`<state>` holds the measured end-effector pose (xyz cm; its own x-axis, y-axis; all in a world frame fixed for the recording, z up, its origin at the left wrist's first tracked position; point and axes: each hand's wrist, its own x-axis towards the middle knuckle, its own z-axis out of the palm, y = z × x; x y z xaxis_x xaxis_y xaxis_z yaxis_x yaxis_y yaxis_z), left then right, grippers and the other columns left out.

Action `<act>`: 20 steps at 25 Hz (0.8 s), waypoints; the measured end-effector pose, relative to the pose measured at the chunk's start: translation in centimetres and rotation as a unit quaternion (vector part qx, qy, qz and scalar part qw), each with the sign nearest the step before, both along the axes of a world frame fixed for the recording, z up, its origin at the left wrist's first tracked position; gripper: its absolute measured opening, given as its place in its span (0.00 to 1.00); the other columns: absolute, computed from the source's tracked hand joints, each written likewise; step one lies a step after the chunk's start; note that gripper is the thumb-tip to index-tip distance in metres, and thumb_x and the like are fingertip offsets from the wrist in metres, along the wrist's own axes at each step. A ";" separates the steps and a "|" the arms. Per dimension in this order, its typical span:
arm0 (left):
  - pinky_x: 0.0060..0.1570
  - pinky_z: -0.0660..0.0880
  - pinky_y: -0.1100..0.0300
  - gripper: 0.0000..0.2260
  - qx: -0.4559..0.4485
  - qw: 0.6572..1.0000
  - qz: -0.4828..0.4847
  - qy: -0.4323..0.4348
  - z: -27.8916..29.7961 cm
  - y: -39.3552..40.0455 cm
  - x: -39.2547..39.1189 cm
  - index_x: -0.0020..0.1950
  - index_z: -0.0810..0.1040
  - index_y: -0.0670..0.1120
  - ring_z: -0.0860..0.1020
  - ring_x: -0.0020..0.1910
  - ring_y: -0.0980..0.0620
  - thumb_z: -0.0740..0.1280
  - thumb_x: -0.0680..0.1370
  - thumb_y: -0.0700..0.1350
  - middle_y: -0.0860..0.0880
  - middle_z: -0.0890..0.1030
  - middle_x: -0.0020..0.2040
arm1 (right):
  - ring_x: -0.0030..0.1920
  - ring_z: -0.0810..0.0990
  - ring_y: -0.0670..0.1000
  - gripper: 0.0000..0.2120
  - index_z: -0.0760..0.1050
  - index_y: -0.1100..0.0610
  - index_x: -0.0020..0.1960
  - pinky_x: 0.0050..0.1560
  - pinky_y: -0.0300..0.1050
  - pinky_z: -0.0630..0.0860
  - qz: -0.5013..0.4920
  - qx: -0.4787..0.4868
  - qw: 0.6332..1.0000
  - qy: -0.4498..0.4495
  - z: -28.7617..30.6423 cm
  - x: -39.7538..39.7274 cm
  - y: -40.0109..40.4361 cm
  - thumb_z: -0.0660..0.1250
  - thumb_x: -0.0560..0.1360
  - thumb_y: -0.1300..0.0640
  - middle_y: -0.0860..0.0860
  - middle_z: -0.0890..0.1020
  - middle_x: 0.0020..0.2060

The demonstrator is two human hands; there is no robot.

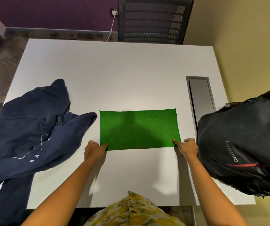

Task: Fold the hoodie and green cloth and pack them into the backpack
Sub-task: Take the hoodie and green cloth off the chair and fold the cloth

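A green cloth (139,129) lies flat as a rectangle in the middle of the white table (114,75). My left hand (94,150) pinches its near left corner. My right hand (187,146) pinches its near right corner. A navy hoodie (33,132) with white lettering lies crumpled at the left, one sleeve hanging over the table's near edge. A black backpack (243,144) with a red stripe rests at the right edge of the table, close to my right hand.
A grey cable slot (201,98) is set into the table beyond the backpack. A black mesh chair (153,20) stands behind the far edge. A white charger cable (112,25) hangs from the purple wall.
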<state>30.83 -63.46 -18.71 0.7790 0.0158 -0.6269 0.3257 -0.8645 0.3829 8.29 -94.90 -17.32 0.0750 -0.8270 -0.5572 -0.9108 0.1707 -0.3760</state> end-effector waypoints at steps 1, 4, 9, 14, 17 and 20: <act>0.42 0.69 0.54 0.21 -0.004 1.000 0.014 0.004 -0.1 -0.1 0.0 0.53 0.72 0.42 0.75 0.48 0.42 0.76 0.71 0.53 0.45 0.76 0.48 | 0.59 0.77 0.62 0.31 0.71 0.62 0.61 0.49 0.48 0.70 -0.011 0.008 1.000 -0.001 0.1 0.0 0.3 0.78 0.68 0.45 0.61 0.78 0.59; 0.41 0.72 0.52 0.18 -0.004 1.000 0.020 0.010 -0.4 0.0 0.4 0.48 0.76 0.39 0.80 0.48 0.38 0.76 0.71 0.51 0.42 0.80 0.45 | 0.57 0.79 0.62 0.36 0.74 0.63 0.61 0.46 0.48 0.73 -0.027 0.046 0.998 0.033 0.2 0.0 0.4 0.79 0.64 0.40 0.59 0.80 0.57; 0.42 0.73 0.55 0.10 -0.007 0.999 0.010 0.030 -0.2 0.9 1.0 0.42 0.80 0.40 0.81 0.47 0.38 0.76 0.72 0.46 0.39 0.83 0.46 | 0.46 0.78 0.59 0.17 0.80 0.63 0.52 0.42 0.46 0.70 -0.056 0.075 0.995 -0.038 0.6 0.7 1.0 0.71 0.73 0.49 0.60 0.82 0.50; 0.38 0.72 0.55 0.10 -0.050 0.997 0.049 -0.027 0.8 0.6 -0.6 0.45 0.74 0.44 0.77 0.43 0.43 0.74 0.70 0.42 0.46 0.78 0.43 | 0.29 0.71 0.51 0.15 0.67 0.56 0.33 0.29 0.39 0.72 -0.240 0.098 0.925 -0.277 1.1 2.2 3.1 0.72 0.71 0.63 0.56 0.75 0.32; 0.40 0.72 0.56 0.08 -0.118 0.992 0.041 -0.021 1.7 -0.8 -0.7 0.48 0.76 0.44 0.77 0.42 0.45 0.73 0.72 0.42 0.48 0.78 0.42 | 0.28 0.71 0.48 0.18 0.67 0.55 0.30 0.27 0.37 0.71 -0.262 0.057 0.920 -0.287 2.5 4.3 4.4 0.74 0.72 0.61 0.51 0.75 0.29; 0.40 0.72 0.58 0.06 -0.190 0.981 0.023 0.026 2.6 -2.1 -0.3 0.47 0.78 0.45 0.77 0.41 0.48 0.74 0.74 0.43 0.49 0.78 0.39 | 0.29 0.70 0.48 0.15 0.70 0.60 0.35 0.27 0.33 0.68 -0.233 0.000 0.923 -0.307 4.0 6.9 5.7 0.73 0.73 0.58 0.52 0.74 0.30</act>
